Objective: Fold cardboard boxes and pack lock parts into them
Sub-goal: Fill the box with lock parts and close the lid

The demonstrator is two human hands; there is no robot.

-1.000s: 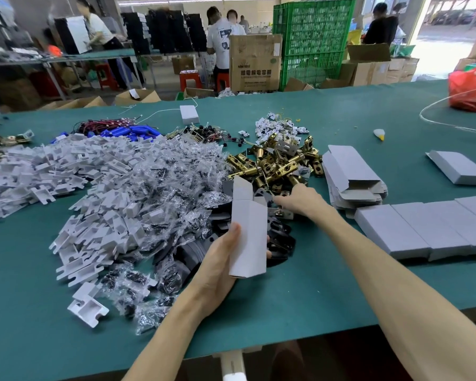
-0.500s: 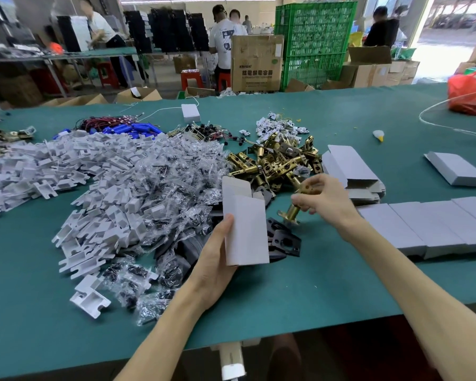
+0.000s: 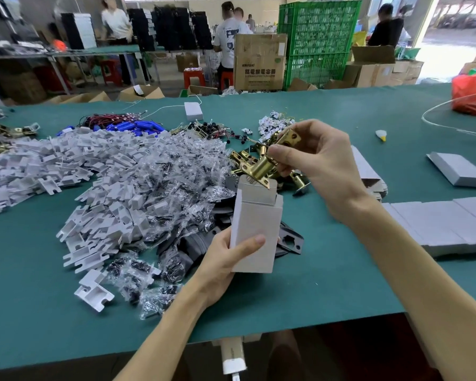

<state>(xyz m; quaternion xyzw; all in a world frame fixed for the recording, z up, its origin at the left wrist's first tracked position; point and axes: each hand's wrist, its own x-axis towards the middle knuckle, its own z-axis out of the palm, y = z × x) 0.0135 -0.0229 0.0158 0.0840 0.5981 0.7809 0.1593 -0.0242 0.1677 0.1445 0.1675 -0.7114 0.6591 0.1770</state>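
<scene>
Both hands are busy above the green table mat [image 3: 313, 292]. My left hand [image 3: 226, 259] grips an upright grey cardboard box [image 3: 256, 229] near its bottom, thumb laid across the front face, fingers wrapped behind. My right hand [image 3: 322, 166] sits higher and to the right, pinching a brass latch bolt [image 3: 264, 165] between thumb and fingertips. The latch is tilted, its upper plate in my fingers and its lower end right at the box's open mouth; I cannot tell how far in it reaches. The top flap stands open on the far side.

Left of the box spreads a broad heap of white plastic brackets [image 3: 94, 166], and against it a drift of clear screw packets [image 3: 176, 182] that runs up to my left wrist. On my right, beside my forearm, a row of closed grey boxes [image 3: 437, 224] lies side by side. Behind the held box is a heap of brass latches [image 3: 242, 158], and just beside its lower right corner lie black plates [image 3: 289, 239]. A stack of flat box blanks [image 3: 368, 174] shows past my right hand, with one more closed box [image 3: 459, 170] farther right. Blue parts with red wires [image 3: 138, 126] and a small white block [image 3: 193, 111] sit at the far edge.
</scene>
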